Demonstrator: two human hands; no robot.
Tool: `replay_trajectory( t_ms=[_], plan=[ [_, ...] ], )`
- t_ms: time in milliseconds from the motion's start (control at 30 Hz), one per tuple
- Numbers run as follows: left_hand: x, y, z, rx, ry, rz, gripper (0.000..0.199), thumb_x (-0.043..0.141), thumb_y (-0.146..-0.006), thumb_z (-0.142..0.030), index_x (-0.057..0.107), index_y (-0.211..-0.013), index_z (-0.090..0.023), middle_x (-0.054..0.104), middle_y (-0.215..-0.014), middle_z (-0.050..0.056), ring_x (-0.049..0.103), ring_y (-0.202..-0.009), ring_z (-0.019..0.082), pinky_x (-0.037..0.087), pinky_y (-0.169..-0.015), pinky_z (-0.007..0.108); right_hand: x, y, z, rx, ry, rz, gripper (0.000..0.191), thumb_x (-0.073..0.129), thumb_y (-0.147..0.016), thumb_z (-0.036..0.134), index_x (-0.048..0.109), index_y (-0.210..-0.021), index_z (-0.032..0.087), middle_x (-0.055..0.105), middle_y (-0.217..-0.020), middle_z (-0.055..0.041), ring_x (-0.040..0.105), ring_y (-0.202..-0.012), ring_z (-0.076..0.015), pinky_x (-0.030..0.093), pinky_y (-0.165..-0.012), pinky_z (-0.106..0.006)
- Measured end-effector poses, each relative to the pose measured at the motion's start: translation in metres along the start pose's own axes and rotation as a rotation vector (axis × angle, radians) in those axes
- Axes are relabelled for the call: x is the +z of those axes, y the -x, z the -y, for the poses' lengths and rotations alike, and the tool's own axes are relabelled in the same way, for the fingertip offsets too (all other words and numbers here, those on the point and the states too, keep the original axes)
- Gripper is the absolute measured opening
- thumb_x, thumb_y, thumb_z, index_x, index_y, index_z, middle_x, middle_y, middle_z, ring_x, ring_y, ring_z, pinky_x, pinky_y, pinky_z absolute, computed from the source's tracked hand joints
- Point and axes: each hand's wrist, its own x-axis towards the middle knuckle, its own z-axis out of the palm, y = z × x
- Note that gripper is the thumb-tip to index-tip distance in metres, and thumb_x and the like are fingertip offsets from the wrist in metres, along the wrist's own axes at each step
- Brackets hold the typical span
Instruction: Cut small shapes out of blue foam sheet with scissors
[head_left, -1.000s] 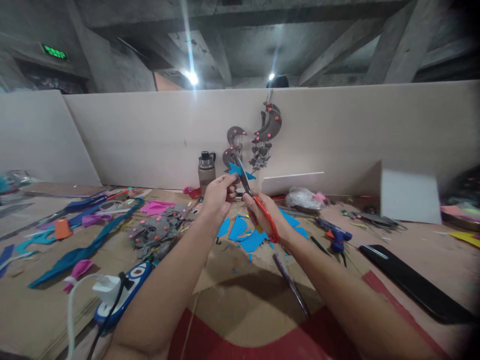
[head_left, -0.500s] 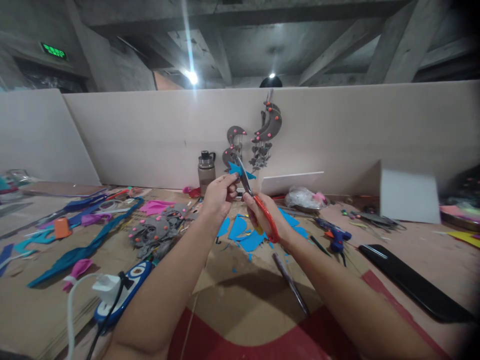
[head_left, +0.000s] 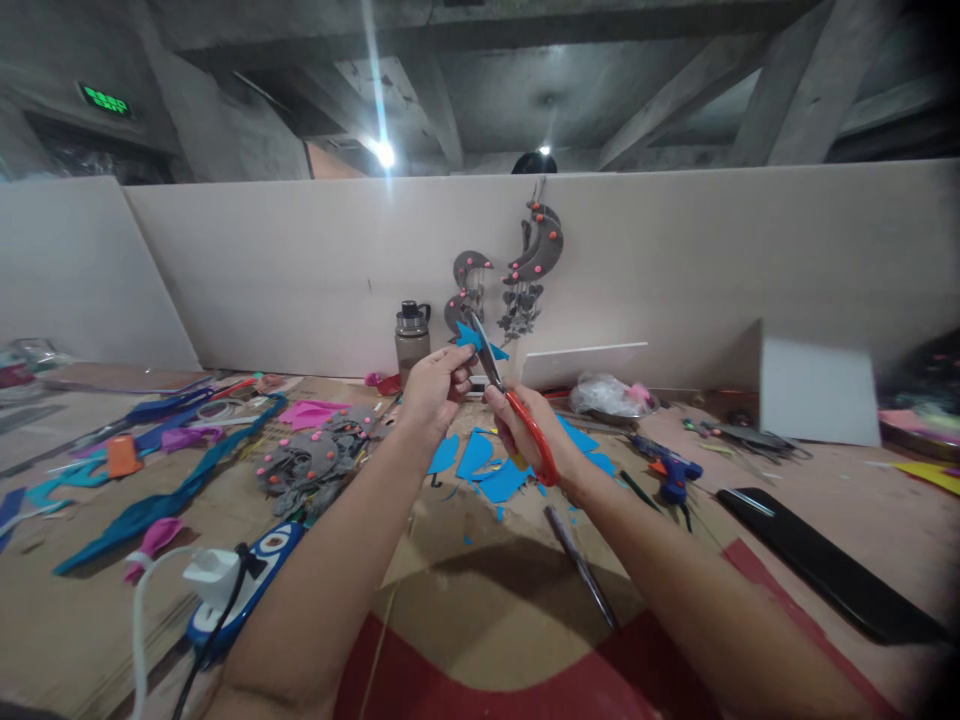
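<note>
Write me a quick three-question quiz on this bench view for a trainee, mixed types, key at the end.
1. Multiple choice: what is in the grip of the right hand?
a) a glue gun
b) red-handled scissors
c) a drink bottle

2. True or false: the capped bottle stands upright in front of the white panel.

3. Fill in the blank: the left hand holds a cut piece whose colour is ____.

Key: 1 b; 2 true; 3 blue.
</note>
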Motion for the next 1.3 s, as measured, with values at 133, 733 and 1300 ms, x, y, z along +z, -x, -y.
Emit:
replay_trajectory(
  t_ms=[133, 733, 1300],
  plan=[
    [0.001, 0.001, -0.003, -0.025, -0.032, -0.019, 0.022, 0.07, -0.071, -0.01, 0.051, -0.058, -0.013, 0.042, -0.049, -0.006, 0.032, -0.039, 0.001, 0.022, -0.038, 0.014, 0.0, 0.0, -0.002, -0.002, -0.001, 0.0, 0.048, 0.045, -0.089, 0.065, 0.042, -0.07, 0.021, 0.045, -0.054, 0.0033, 0.042, -0.047, -0.0109, 0.033, -0.047, -0.024],
    [-0.015, -0.008, -0.015, -0.089, -0.103, 0.061, 0.021, 0.071, -0.065, -0.009, 0.051, -0.059, -0.013, 0.044, -0.051, -0.005, 0.032, -0.039, 0.0, 0.023, -0.037, 0.012, -0.001, 0.001, -0.004, 0.011, 0.007, 0.024, 0.043, 0.049, -0.088, 0.062, 0.048, -0.078, 0.02, 0.045, -0.061, 0.0032, 0.041, -0.05, -0.0106, 0.032, -0.047, -0.023],
    [-0.032, -0.013, -0.026, -0.089, -0.181, 0.208, 0.026, 0.072, -0.063, -0.01, 0.049, -0.053, -0.015, 0.039, -0.045, -0.005, 0.032, -0.038, 0.002, 0.021, -0.036, 0.013, -0.002, 0.002, -0.002, 0.007, 0.032, 0.075, 0.039, 0.052, -0.088, 0.059, 0.052, -0.081, 0.02, 0.045, -0.062, 0.0039, 0.043, -0.052, -0.0108, 0.032, -0.048, -0.023]
  ],
)
